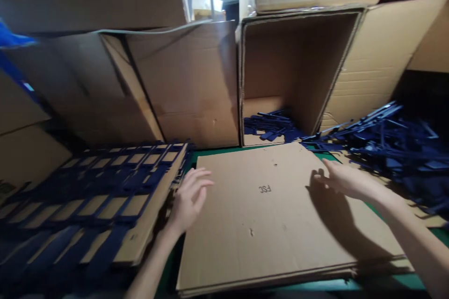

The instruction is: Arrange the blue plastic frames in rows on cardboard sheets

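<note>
A flat cardboard sheet (pixel 238 215), marked FSC upside down, lies in front of me, with at least one more layer showing under its near edge. Over its left edge hovers my left hand (pixel 191 198), fingers apart and holding nothing. My right hand (pixel 338 177) is above the sheet's right side, casting a shadow on it; its fingers are apart and nothing shows in them. To the left, dark blue flat pieces (pixel 94 210) with frame-like openings are laid in rows on another cardboard stack (pixel 131 247).
An open cardboard box (pixel 298 60) at the back holds several dark blue strips (pixel 270 124). On the right is a loose heap of blue pieces (pixel 389 140). Large cardboard boxes (pixel 189 84) form a wall behind the green table surface (pixel 220 150).
</note>
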Available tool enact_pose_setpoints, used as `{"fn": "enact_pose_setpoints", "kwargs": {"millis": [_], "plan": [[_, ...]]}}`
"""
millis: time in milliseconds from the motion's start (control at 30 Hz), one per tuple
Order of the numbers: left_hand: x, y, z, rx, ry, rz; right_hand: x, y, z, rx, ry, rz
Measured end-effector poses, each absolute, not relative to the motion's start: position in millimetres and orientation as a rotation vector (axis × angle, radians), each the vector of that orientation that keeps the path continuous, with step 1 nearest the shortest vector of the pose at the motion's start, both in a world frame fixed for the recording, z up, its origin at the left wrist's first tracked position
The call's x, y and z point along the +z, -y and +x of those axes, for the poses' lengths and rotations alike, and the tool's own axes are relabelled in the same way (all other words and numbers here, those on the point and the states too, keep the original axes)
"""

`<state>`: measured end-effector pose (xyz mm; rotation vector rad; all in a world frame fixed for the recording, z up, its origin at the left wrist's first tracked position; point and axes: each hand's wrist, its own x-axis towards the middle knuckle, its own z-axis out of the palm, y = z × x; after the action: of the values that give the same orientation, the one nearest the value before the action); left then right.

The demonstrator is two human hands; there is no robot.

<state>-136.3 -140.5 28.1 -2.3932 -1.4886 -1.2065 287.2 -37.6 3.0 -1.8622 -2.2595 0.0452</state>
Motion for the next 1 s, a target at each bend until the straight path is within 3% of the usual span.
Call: {"fn": "enact_pose_setpoints", "kwargs": {"millis": [133, 267, 767, 1000], "plan": [[-3.8, 55.1, -173.5, -1.597, 2.063, -1.945, -26.8, 67.4, 328.2, 0.255, 2.137, -1.968], [-16.3, 5.0, -184.1, -1.696, 2.204, -1.777, -40.9, 83.8, 342.7, 0.300, 2.002, -1.863], [-25.9, 8.4, -162.3, -1.976, 2.546, -1.897, -47.9, 99.4, 362.0, 0.413, 1.916, -1.776], [-30.2, 1.2, -150.8, -2.154, 2.423, -1.979, 8.2, 16.6, 350.0, -0.046, 2.134, -1.780]]}}
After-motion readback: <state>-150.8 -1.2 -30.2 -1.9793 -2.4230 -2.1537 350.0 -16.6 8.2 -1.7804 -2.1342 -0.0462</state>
